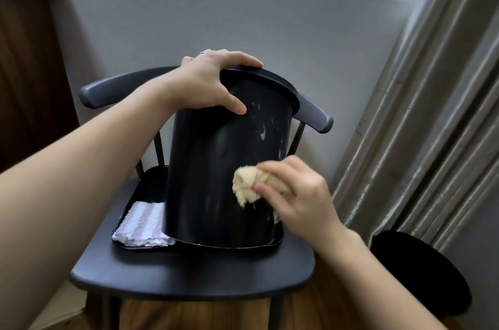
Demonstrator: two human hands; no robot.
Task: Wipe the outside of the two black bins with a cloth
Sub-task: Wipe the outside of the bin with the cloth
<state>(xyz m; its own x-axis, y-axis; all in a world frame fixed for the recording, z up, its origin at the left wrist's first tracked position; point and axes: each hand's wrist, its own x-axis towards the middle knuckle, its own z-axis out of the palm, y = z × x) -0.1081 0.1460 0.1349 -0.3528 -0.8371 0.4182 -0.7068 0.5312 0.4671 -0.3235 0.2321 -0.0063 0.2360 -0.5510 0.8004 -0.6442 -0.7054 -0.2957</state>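
Fingers [272, 167] of the right hand [302, 200] pinch a beige cloth [249, 185] against the tilted black bin [216, 167] at frame centre, the left hand [208, 81] gripping its rim, a second bin [421, 273] lower right.

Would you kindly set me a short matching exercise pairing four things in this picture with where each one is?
Things:
1. beige cloth
2. striped cloth
3. second bin
4. left hand

Places:
A. on the floor by the curtain
B. gripping the rim of the tilted bin
C. lying flat in the tray
D. bunched in the right hand, against the tilted bin's side

Pairs: 1-D, 2-C, 3-A, 4-B
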